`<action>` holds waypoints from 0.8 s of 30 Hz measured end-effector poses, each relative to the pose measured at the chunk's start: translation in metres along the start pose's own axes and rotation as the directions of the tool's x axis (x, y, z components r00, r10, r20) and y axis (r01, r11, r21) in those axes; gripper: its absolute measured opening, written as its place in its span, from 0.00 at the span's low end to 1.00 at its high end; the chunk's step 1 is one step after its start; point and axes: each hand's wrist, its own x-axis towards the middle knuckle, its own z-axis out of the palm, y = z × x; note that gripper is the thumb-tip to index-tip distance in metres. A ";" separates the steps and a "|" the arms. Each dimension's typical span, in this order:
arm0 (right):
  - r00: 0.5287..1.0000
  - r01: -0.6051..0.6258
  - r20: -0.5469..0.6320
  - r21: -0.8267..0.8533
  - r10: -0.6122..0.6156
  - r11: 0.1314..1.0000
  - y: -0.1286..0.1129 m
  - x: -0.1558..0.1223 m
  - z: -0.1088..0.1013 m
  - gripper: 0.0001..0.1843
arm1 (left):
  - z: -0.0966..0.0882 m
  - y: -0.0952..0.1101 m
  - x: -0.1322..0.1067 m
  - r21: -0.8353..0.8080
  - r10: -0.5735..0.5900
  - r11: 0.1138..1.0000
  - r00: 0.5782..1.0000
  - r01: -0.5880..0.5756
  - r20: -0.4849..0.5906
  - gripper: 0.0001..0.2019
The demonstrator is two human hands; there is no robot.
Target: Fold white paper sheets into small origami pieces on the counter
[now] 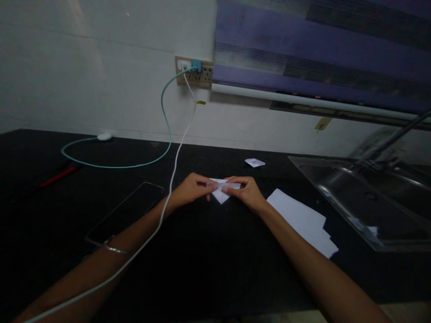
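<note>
On the dark counter (208,255), left hand (190,189) and right hand (246,193) pinch folded paper (220,195), mostly hidden.

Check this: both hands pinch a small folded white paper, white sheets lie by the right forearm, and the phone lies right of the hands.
One slip: the phone lies left of the hands, by the left forearm, as the head view shows. The rest stands: the left hand and right hand pinch the folded paper, and the white sheets lie by the right forearm.

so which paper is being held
The folded paper pinched between the left hand and right hand; the stack and scrap lie unheld.
</note>
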 end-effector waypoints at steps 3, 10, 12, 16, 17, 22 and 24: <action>0.996 -0.086 0.000 0.052 0.086 0.995 0.002 0.000 -0.002 0.14 | -0.003 0.001 -0.001 0.006 0.038 0.999 0.998 -0.038 -0.044 0.14; 0.985 -0.170 0.030 0.163 0.167 0.972 0.009 0.000 -0.002 0.16 | -0.001 -0.001 0.000 0.012 0.028 1.000 1.000 -0.028 -0.012 0.16; 0.984 -0.176 0.042 0.159 0.172 0.971 0.008 0.000 0.000 0.16 | 0.002 0.000 0.000 -0.009 0.003 1.000 1.000 -0.003 -0.003 0.17; 0.985 -0.172 0.052 0.140 0.166 0.975 0.005 -0.001 0.003 0.15 | 0.007 0.002 0.000 -0.017 -0.008 1.000 0.999 0.007 -0.035 0.14; 0.986 -0.167 0.049 0.133 0.161 0.977 0.005 -0.001 0.004 0.15 | 0.008 0.002 0.000 -0.011 -0.012 1.000 0.999 0.011 -0.049 0.14; 0.991 -0.131 0.022 0.115 0.130 0.985 0.005 -0.001 0.005 0.14 | 0.006 0.003 0.000 0.005 -0.008 1.000 0.997 0.009 -0.076 0.15; 0.993 -0.119 0.026 0.126 0.117 0.985 0.006 0.000 0.004 0.14 | 0.004 0.004 0.000 -0.017 0.012 1.000 0.998 -0.013 -0.059 0.14</action>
